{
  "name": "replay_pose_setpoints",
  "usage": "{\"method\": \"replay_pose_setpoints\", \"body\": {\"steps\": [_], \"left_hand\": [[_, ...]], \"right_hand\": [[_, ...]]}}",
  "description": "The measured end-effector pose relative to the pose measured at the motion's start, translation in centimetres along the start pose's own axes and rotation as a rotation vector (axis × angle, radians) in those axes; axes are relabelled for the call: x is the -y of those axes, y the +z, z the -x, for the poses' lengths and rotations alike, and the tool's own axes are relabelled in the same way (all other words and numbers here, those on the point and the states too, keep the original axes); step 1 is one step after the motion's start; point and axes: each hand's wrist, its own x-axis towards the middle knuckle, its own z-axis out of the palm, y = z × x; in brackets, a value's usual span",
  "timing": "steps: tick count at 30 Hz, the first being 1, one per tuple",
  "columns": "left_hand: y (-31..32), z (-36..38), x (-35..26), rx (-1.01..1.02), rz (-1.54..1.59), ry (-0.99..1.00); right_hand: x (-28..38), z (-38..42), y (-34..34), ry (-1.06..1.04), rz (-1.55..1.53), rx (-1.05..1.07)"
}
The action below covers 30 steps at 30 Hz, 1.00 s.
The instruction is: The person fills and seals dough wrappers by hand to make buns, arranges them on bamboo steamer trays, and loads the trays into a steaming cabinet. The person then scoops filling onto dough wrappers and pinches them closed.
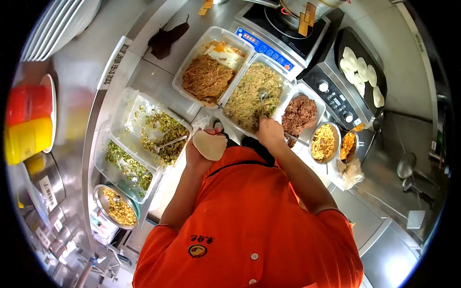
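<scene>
A round, pale dough wrapper lies across the fingers of my left hand, which is at the edge of the tub of chopped green filling. My right hand is closed round the handle of a metal spoon. The spoon's bowl rests in the greenish-brown filling of the middle tub. To its left is a tub of brown meat filling; to its right, a smaller tub holds dark reddish filling.
Metal bowls of yellow and orange food stand at right, near a griddle with flat dough pieces. An induction cooker is at the back. Another green-filling tub and a bowl of yellow pieces are at left.
</scene>
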Motion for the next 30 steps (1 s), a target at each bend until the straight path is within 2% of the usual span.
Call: {"method": "replay_pose_setpoints", "body": {"steps": [2, 4, 7, 8, 10, 12, 14, 16, 18, 20, 22, 24, 26, 27, 29, 30], "left_hand": [[-0.9, -0.9, 0.7, 0.027, 0.012, 0.023], [-2.1, -2.1, 1.2, -0.119, 0.041, -0.137], [-4.3, -5.4, 2.8, -0.217, -0.169, -0.179], [-4.6, -6.4, 3.4, -0.267, -0.230, -0.183], [-5.3, -7.9, 4.3, -0.232, -0.202, -0.183], [-5.5, -8.7, 4.9, -0.191, -0.169, -0.181], [-5.5, -8.5, 5.4, -0.243, -0.151, -0.124], [-5.1, -8.6, 5.6, -0.285, -0.153, -0.120], [-5.0, -8.6, 5.7, -0.326, -0.159, -0.114], [-5.2, -8.5, 5.7, -0.290, -0.173, -0.092], [-5.7, -8.3, 5.7, -0.233, -0.169, -0.097], [-5.5, -8.0, 5.6, -0.176, -0.170, -0.107], [-4.3, -7.5, 5.6, -0.320, -0.187, -0.118], [-4.4, -7.2, 5.7, -0.319, -0.190, -0.119], [-4.7, -6.4, 6.0, -0.299, -0.238, -0.048], [-3.2, -5.7, 6.2, -0.295, -0.242, -0.050]], "right_hand": [[0.8, 0.9, -3.5, 0.056, -0.046, -0.035], [0.7, 0.1, -4.6, 0.100, -0.090, -0.070], [-0.6, -2.6, -4.9, 0.057, 0.036, -0.248], [-1.0, -3.3, -5.4, 0.060, 0.035, -0.247], [-2.3, -4.2, -6.7, -0.028, 0.096, -0.073], [-3.6, -4.5, -8.3, -0.007, 0.126, -0.076], [-4.6, -5.0, -9.6, 0.055, 0.095, -0.218], [-5.6, -7.3, -8.1, 0.102, 0.050, -0.219], [-5.2, -8.2, -6.8, -0.073, 0.259, -0.100], [-4.2, -7.3, -6.6, -0.048, 0.169, -0.113], [-3.3, -5.8, -8.0, -0.238, 0.331, 0.153], [-5.5, -6.3, -4.6, -0.237, 0.239, 0.111], [-8.4, -7.3, -1.2, -0.151, -0.295, -0.066], [-8.3, -6.6, -2.2, -0.149, -0.298, -0.068], [-7.4, -3.6, -5.5, 0.230, -0.982, 0.214], [-7.5, -2.7, -5.5, 0.231, -0.985, 0.208]]}}
